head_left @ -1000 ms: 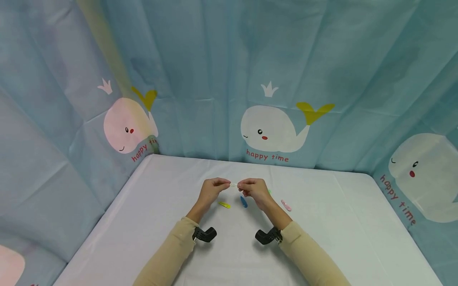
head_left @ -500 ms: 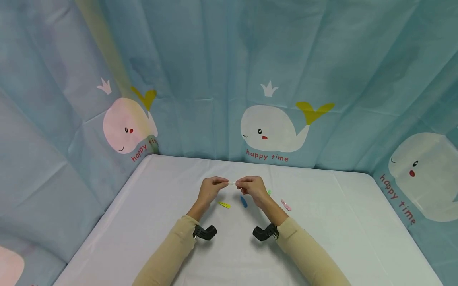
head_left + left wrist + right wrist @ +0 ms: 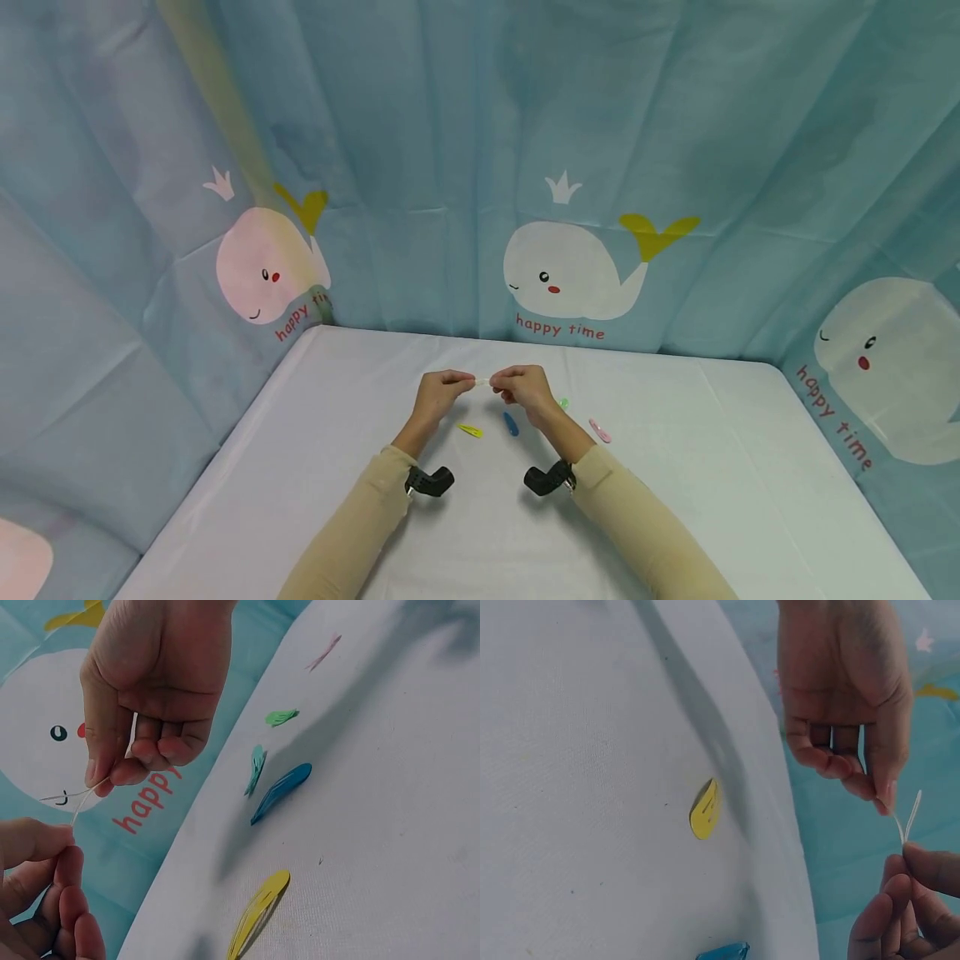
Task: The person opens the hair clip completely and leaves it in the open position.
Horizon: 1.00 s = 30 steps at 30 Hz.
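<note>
In front of me my left hand (image 3: 439,397) and right hand (image 3: 525,388) pinch opposite ends of a thin white hair clip (image 3: 482,382), raised above the table. Seen edge-on in the right wrist view, the clip (image 3: 912,816) forks into two narrow strips, which stand apart. My left thumb and forefinger hide one end of it; the right fingertips cover part of the other. Below the hands lie a blue hair clip (image 3: 512,423) and a yellow hair clip (image 3: 470,430).
A green hair clip (image 3: 564,403) and a pink hair clip (image 3: 600,431) lie to the right on the white-covered table (image 3: 720,483). A teal clip (image 3: 256,769) shows near the blue one. A whale-print curtain (image 3: 420,167) stands behind.
Both hands have shifted slightly left and farther away with the white hair clip still between them. The clips on the table have not moved.
</note>
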Each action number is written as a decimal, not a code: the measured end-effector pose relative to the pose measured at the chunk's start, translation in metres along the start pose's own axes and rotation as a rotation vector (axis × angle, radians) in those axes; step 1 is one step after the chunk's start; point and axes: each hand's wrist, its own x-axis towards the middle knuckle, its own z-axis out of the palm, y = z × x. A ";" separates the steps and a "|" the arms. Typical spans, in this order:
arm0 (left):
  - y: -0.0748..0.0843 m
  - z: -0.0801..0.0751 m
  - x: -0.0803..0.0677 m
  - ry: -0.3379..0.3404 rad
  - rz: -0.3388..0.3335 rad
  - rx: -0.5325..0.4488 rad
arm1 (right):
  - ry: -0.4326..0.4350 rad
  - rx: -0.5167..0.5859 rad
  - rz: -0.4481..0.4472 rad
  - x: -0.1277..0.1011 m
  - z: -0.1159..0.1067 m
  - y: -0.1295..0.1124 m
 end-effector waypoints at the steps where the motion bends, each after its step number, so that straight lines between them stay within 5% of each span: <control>1: -0.001 0.000 0.001 0.001 -0.007 0.003 | 0.002 0.000 0.003 0.001 0.001 0.000; 13: -0.009 -0.001 0.015 0.024 -0.016 0.080 | 0.045 -0.085 0.006 0.020 0.016 0.005; 30: -0.027 0.000 0.037 0.003 0.033 0.381 | 0.156 -0.345 0.025 0.039 0.037 0.018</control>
